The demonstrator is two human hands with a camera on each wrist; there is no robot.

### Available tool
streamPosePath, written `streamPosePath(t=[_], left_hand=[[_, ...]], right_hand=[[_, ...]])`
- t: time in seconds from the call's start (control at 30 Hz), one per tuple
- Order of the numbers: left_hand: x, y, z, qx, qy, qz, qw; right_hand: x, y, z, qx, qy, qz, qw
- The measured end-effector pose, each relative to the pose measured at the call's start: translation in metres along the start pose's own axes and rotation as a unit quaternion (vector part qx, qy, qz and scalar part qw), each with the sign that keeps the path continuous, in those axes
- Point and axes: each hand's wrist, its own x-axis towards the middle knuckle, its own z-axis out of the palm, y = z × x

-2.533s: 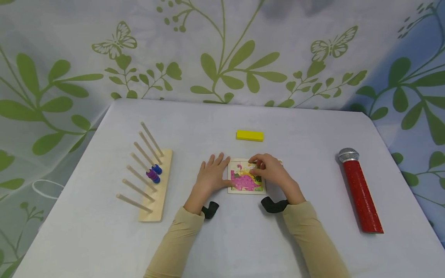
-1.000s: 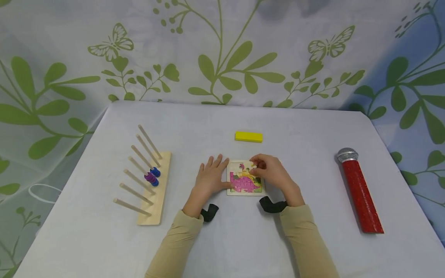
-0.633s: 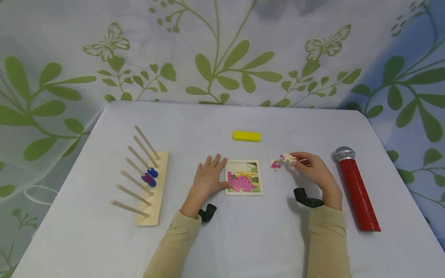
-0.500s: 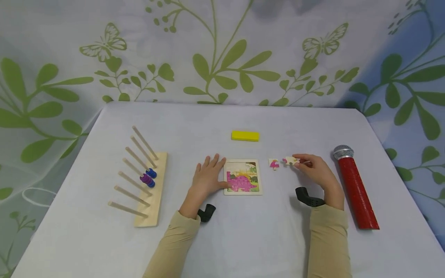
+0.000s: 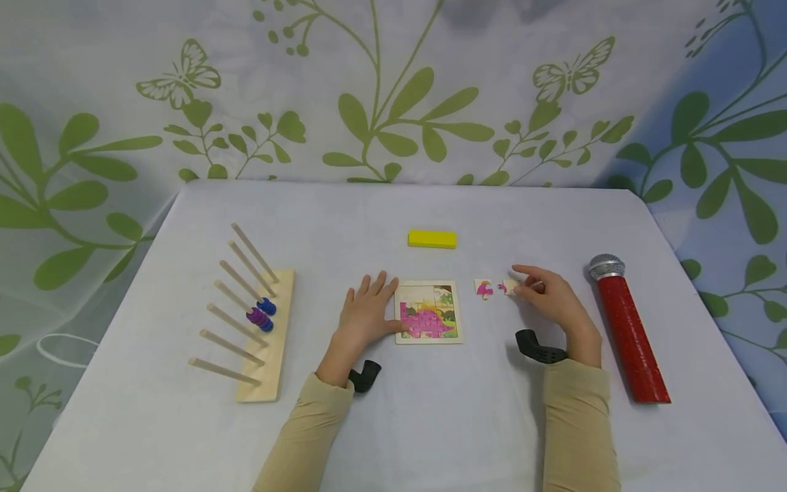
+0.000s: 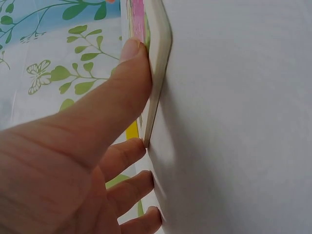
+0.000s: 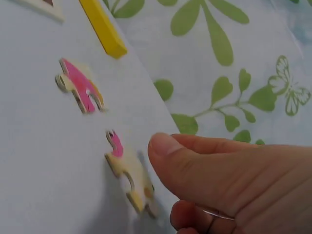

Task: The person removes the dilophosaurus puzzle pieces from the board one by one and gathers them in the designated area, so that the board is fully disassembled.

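Observation:
In the head view, my left hand [image 5: 364, 316] lies with spread fingers at the left edge of a dinosaur jigsaw board [image 5: 430, 342]. Its thumb rests on the board's rim, as the left wrist view shows. Part of the board's upper area shows bare wood. To the right, one loose puzzle piece [image 5: 484, 290] with pink on it lies on the table. Beside it is a second puzzle piece [image 7: 127, 168], pale with a pink tip. My right hand [image 5: 549, 298] is right at this piece, its index finger lifted and its thumb apart from it in the right wrist view.
A yellow block [image 5: 432, 238] lies behind the board. On the left stands a wooden peg rack [image 5: 266, 391] with blue and purple beads [image 5: 261, 317]. A red microphone [image 5: 633, 338] lies at the right. Black wrist cameras [image 5: 539, 347] sit under both wrists.
My right hand has carried the pink-tipped puzzle piece from the board to the right, set it beside the other loose piece and loosened its fingers. The left hand has stayed at the board.

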Motion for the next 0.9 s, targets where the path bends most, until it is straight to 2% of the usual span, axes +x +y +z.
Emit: streamPosePath(t=[0.1,0.2,0.3,0.4,0.53,0.67,0.9], left_hand=[[0.001,0.000,0.000,0.002,-0.001,-0.002,1.0000],[0.001,-0.001,-0.001,0.002,-0.001,-0.003,1.0000],[0.001,-0.001,-0.002,0.000,-0.002,-0.005,1.0000],[0.001,-0.002,-0.003,0.001,-0.001,-0.005,1.0000],[0.000,-0.001,-0.003,0.002,0.002,-0.004,1.0000],[0.000,0.001,-0.001,-0.006,0.003,0.000,1.0000],[0.000,0.000,0.002,-0.003,0.007,-0.005,1.0000]], right_hand=[[0.006,-0.019,0.010,0.008,-0.010,-0.012,0.9999],[0.013,-0.041,0.026,0.015,-0.029,-0.040,0.9987],[0.018,-0.059,0.042,0.005,-0.051,-0.079,0.9956],[0.020,-0.069,0.052,-0.010,-0.070,-0.098,0.9927],[0.020,-0.075,0.058,-0.037,-0.081,-0.096,0.9914],[0.017,-0.078,0.059,-0.069,-0.072,-0.082,0.9916],[0.018,-0.081,0.061,-0.094,-0.072,-0.080,0.9898]])
